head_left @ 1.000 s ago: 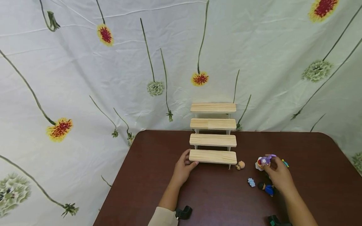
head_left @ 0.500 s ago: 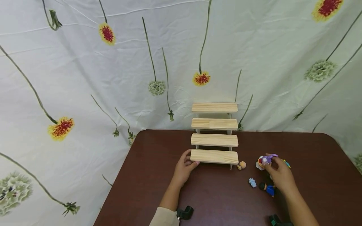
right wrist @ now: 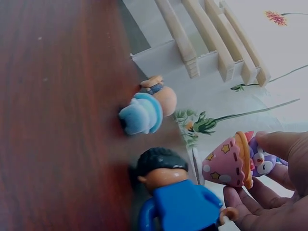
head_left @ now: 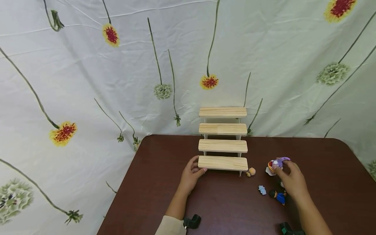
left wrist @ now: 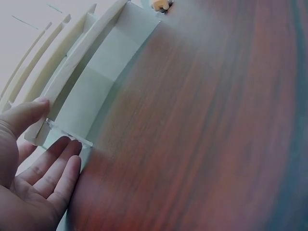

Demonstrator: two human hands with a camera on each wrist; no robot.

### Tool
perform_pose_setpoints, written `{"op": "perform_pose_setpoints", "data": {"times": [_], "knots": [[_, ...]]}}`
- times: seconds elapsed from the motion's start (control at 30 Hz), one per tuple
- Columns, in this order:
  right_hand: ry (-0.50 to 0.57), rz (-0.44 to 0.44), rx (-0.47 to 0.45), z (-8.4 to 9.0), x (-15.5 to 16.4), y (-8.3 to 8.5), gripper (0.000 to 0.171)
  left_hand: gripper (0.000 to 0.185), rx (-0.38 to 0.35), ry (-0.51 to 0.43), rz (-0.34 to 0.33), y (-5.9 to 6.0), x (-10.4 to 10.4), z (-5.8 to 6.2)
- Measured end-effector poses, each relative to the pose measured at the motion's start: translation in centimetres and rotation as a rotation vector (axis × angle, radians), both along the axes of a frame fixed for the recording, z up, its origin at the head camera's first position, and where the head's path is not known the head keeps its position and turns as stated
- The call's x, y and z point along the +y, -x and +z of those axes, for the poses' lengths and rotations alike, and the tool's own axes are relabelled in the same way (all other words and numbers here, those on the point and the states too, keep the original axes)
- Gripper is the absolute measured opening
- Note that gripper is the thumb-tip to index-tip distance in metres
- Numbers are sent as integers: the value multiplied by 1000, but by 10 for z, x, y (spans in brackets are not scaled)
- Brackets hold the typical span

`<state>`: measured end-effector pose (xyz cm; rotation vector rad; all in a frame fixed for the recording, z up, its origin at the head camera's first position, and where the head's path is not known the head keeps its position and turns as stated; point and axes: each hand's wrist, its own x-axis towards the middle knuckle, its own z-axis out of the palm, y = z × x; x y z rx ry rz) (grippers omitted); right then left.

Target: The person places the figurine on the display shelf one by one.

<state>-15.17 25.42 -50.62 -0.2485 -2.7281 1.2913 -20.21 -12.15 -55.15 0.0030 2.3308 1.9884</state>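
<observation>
A four-tier wooden step display rack (head_left: 222,162) with pale plank shelves and white side supports stands on the table. My left hand (head_left: 189,176) grips the left end of its lowest plank; in the left wrist view the thumb (left wrist: 29,115) lies against the plank and the other fingers curl under near the clear support. To the right of the rack, my right hand (head_left: 292,179) pinches a toy figurine (right wrist: 228,161), a purple rabbit-like character in a pink, star-dotted cup with an orange rim. In the head view my fingers cover part of it.
Near my right hand lie a blue-clothed doll (head_left: 280,196) with black hair, a small light-blue toy (head_left: 262,190) and a round-headed beige figure (head_left: 251,172) beside the rack. A flower-printed cloth (head_left: 132,65) hangs behind the dark brown table (head_left: 229,209).
The figurine in my right hand has tilted slightly, and the hand has shifted a little. A small yellow-and-blue toy behind it is now hidden. My left hand keeps its hold on the rack.
</observation>
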Motion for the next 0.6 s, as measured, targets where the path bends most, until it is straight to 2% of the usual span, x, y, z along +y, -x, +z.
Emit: {"op": "perform_pose_setpoints", "data": {"times": [0.2,0.6], "knots": [[8,3,25,6,-2,0,62,75,-19,-8,-6,-1,-1,-3],[48,37,113,19,-17,1,61,73,-1,-11,-9,2,1,-3]]}}
